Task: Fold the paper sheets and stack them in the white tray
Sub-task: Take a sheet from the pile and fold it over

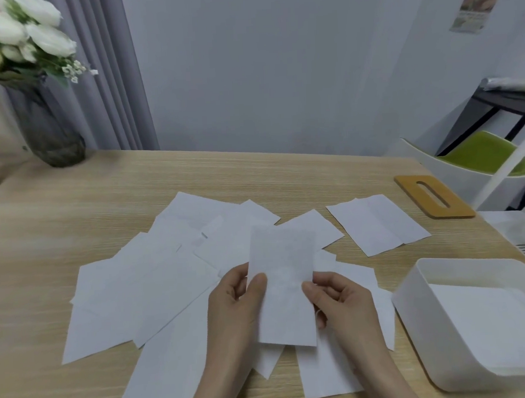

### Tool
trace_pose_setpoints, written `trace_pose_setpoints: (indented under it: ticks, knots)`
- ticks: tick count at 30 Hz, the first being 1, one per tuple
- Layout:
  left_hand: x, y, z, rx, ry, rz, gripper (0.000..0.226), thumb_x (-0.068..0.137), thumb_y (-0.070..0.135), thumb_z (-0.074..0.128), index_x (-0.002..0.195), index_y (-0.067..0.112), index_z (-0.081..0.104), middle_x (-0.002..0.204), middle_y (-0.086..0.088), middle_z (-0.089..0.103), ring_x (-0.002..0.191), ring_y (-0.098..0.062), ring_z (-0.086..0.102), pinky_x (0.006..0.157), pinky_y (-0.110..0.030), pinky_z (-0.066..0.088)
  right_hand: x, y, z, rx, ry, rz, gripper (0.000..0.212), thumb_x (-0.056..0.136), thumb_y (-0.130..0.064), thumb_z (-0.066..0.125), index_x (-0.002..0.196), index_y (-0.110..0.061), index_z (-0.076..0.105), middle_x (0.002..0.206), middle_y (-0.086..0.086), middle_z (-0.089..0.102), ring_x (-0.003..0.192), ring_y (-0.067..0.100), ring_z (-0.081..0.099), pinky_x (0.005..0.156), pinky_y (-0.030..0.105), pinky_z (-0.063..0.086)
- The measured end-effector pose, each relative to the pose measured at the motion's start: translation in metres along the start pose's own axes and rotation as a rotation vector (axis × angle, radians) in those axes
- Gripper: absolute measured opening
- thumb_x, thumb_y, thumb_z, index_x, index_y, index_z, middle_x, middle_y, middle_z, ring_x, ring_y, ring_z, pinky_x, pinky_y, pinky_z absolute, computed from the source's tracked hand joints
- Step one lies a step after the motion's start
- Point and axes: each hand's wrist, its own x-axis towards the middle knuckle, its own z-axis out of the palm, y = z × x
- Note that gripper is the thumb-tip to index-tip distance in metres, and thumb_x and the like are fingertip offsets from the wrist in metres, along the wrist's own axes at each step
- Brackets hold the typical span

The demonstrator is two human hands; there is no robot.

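Narrow white folded paper sheet [282,284] held up above the light wood-grain bench [73,202], over a loose scatter of flat white paper sheets [144,293]. Left hand [233,307] pinches its left edge, thumb on the front face; right hand [339,298] pinches the right edge, fingers curled behind. Sheet's long axis runs away from the person, top edge tilted toward the far wall, lower edge nearest the body.

Handling, by judgement: very light, thin, limp; creases readily and would slide on the smooth bench. Best held at the side edges near mid-length, as now.

White rectangular plastic tray [413,309] sits at right, near the right hand; something white and flat lies inside, likely paper.
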Motion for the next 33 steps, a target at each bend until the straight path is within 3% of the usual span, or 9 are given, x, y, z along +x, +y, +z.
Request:
trace_pose_setpoints:
  ticks: [3, 6, 12, 17, 21, 24, 27, 30, 33]
  knots:
    - [-0.002, 0.001, -0.005, 0.009, 0.019, 0.015, 0.018, 0.096, 0.007, 0.057, 0.099, 0.018, 0.072, 0.091, -0.004, 0.077, 0.087, -0.025, 0.073, 0.082, -0.047, 0.057, -0.001, 0.004, 0.008, 0.008, -0.031, -0.007, 0.007, 0.087, -0.002, 0.064, 0.088, -0.006, 0.071, 0.059, 0.002, 0.067, 0.044, 0.005, 0.051, 0.043, 0.016, 0.039]
    - [0.0, 0.005, -0.02, 0.059, 0.054, 0.048, 0.021, 0.095, 0.004, 0.057, 0.095, 0.018, 0.071, 0.085, -0.001, 0.077, 0.081, -0.019, 0.073, 0.069, -0.029, 0.057, 0.0, 0.005, 0.018, -0.01, -0.081, -0.015, 0.008, 0.087, -0.001, 0.064, 0.089, -0.006, 0.07, 0.057, 0.001, 0.063, 0.046, 0.007, 0.052, 0.044, 0.015, 0.039]
    - [0.008, 0.008, -0.066, 0.092, 0.176, 0.08, 0.018, 0.093, 0.006, 0.06, 0.094, 0.021, 0.071, 0.086, 0.005, 0.076, 0.08, -0.01, 0.071, 0.07, -0.024, 0.053, 0.004, 0.007, 0.043, -0.118, -0.174, -0.077, 0.017, 0.084, -0.003, 0.066, 0.092, -0.018, 0.072, 0.075, 0.01, 0.069, 0.064, 0.009, 0.057, 0.059, 0.013, 0.044]
    - [0.015, 0.013, -0.101, 0.051, 0.275, 0.104, 0.02, 0.093, 0.006, 0.061, 0.096, 0.023, 0.07, 0.086, 0.008, 0.077, 0.082, -0.008, 0.071, 0.072, -0.026, 0.05, 0.012, 0.008, 0.065, -0.26, -0.243, -0.164, 0.02, 0.084, -0.009, 0.068, 0.093, -0.027, 0.072, 0.084, -0.006, 0.071, 0.073, 0.001, 0.059, 0.068, 0.008, 0.041]
    - [0.021, 0.014, -0.128, 0.034, 0.374, 0.126, 0.021, 0.093, 0.007, 0.062, 0.095, 0.027, 0.069, 0.088, 0.005, 0.076, 0.087, -0.017, 0.07, 0.081, -0.035, 0.052, 0.021, 0.007, 0.079, -0.406, -0.31, -0.224, 0.023, 0.085, -0.017, 0.067, 0.1, -0.034, 0.069, 0.089, -0.016, 0.069, 0.092, 0.004, 0.058, 0.075, 0.015, 0.038]
    - [0.024, 0.017, -0.147, 0.012, 0.457, 0.146, 0.024, 0.093, 0.005, 0.06, 0.093, 0.028, 0.066, 0.081, 0.009, 0.074, 0.074, -0.009, 0.067, 0.07, -0.029, 0.051, 0.028, 0.003, 0.09, -0.52, -0.312, -0.293, 0.026, 0.086, -0.018, 0.067, 0.109, -0.031, 0.066, 0.096, -0.017, 0.064, 0.106, 0.002, 0.05, 0.082, 0.014, 0.037]
    - [0.028, 0.017, -0.161, -0.008, 0.502, 0.158, 0.018, 0.095, 0.006, 0.057, 0.105, 0.019, 0.065, 0.083, 0.005, 0.071, 0.067, -0.005, 0.063, 0.063, -0.021, 0.049, 0.04, 0.004, 0.101, -0.726, -0.245, -0.42, 0.032, 0.086, -0.024, 0.067, 0.116, -0.032, 0.061, 0.111, -0.018, 0.057, 0.118, 0.005, 0.039, 0.092, 0.023, 0.029]
    - [0.031, 0.013, -0.168, -0.004, 0.5, 0.172, 0.016, 0.097, 0.008, 0.056, 0.11, 0.013, 0.064, 0.085, -0.006, 0.064, 0.076, -0.018, 0.056, 0.064, -0.026, 0.045, 0.051, 0.008, 0.108, -0.946, -0.198, -0.448, 0.042, 0.085, -0.035, 0.067, 0.125, -0.035, 0.054, 0.125, -0.017, 0.049, 0.126, 0.008, 0.03, 0.086, 0.023, 0.015]
    - [0.032, 0.01, -0.168, -0.019, 0.501, 0.18, 0.017, 0.097, 0.009, 0.055, 0.11, 0.013, 0.065, 0.086, -0.007, 0.062, 0.078, -0.018, 0.055, 0.069, -0.032, 0.043, 0.057, 0.011, 0.119, -0.994, -0.221, -0.459, 0.051, 0.083, -0.041, 0.066, 0.13, -0.036, 0.049, 0.124, -0.021, 0.043, 0.129, 0.007, 0.024, 0.086, 0.021, 0.01]
